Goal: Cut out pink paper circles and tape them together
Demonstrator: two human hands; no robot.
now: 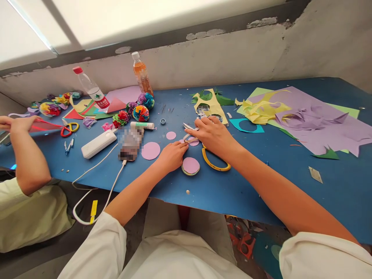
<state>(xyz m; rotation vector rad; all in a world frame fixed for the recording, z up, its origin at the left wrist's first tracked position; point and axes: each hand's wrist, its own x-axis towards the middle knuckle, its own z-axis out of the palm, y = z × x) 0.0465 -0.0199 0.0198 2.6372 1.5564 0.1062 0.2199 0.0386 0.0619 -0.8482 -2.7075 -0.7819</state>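
Purple paper circle point(194, 143) lies between the two hands, partly covered, at the fingertips of the left hand point(174, 156) and just under those of the right hand point(213, 133). Hands close together, fingers bent; cannot tell whether either grips. Yellow-handled scissors point(222, 169) beneath the right palm; round stack point(191, 166) just beside the left fingers, bodyward.

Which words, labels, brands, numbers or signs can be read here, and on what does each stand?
No text reads clearly.
Red-capped bottle: label characters, too blurred.
Orange drink bottle: label print, too blurred.
White tube: green label, too small.
Yellow tag: marks too small.
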